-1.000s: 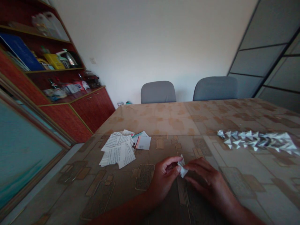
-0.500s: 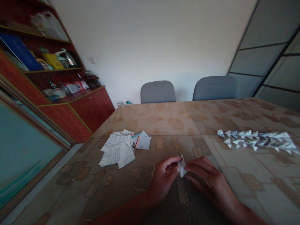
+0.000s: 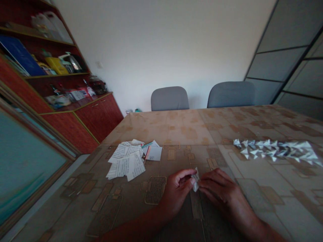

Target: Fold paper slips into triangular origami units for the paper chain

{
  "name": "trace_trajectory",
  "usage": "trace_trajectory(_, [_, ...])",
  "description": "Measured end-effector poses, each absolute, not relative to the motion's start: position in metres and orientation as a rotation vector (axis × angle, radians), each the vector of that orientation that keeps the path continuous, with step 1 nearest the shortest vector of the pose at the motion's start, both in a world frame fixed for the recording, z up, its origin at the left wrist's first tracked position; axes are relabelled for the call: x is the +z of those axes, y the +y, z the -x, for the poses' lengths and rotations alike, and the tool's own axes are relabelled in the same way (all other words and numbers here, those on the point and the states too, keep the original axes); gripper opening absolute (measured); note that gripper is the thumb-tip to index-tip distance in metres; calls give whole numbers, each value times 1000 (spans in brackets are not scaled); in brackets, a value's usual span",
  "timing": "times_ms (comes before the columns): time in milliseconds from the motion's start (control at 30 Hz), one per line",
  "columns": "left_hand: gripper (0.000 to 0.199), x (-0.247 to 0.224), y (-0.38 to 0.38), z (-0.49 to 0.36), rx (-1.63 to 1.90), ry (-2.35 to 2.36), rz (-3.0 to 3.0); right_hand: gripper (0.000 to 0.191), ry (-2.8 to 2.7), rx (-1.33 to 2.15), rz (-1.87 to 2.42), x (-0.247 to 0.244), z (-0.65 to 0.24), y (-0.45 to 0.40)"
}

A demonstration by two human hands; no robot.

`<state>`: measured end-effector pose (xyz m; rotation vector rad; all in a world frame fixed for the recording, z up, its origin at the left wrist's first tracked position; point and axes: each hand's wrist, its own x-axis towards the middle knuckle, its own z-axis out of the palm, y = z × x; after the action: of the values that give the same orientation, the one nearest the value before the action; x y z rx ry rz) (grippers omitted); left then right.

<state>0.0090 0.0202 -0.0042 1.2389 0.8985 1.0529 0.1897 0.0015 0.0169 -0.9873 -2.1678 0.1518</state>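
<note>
A small folded piece of paper (image 3: 195, 180), white with print on it, is held up just above the table near its front. My left hand (image 3: 176, 188) pinches it between thumb and fingers from the left. From the right, the fingertips of my right hand (image 3: 223, 190) close on its edge; part of the paper is hidden behind them. To the left lies a loose pile of cut paper pieces (image 3: 130, 163), mostly printed with text. Rows of pointed folded paper pieces (image 3: 275, 150) stand on the right side of the table.
The patterned table (image 3: 176, 127) fills the lower view. Two grey chairs, a left one (image 3: 170, 98) and a right one (image 3: 230, 95), stand at its far edge. A red-brown cabinet (image 3: 101, 114) with laden shelves is at the left, and a sliding panel (image 3: 280, 64) at the right.
The fingers of my right hand have shifted slightly along the folded paper, and it looks narrower now. My left hand keeps its pinch in about the same place.
</note>
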Motion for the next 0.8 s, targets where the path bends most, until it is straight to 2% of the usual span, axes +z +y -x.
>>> trace_trajectory(233, [35, -7, 19, -9, 1049, 913, -1273, 20, -2201, 191, 1000, 21, -188, 0])
trace_trajectory(500, [33, -9, 19, -10, 1040, 891, -1274, 14, -2184, 227, 995, 18, -190, 0])
trace_trajectory(800, [41, -13, 21, -11, 1026, 862, -1203, 13, -2029, 171, 1018, 19, -183, 0])
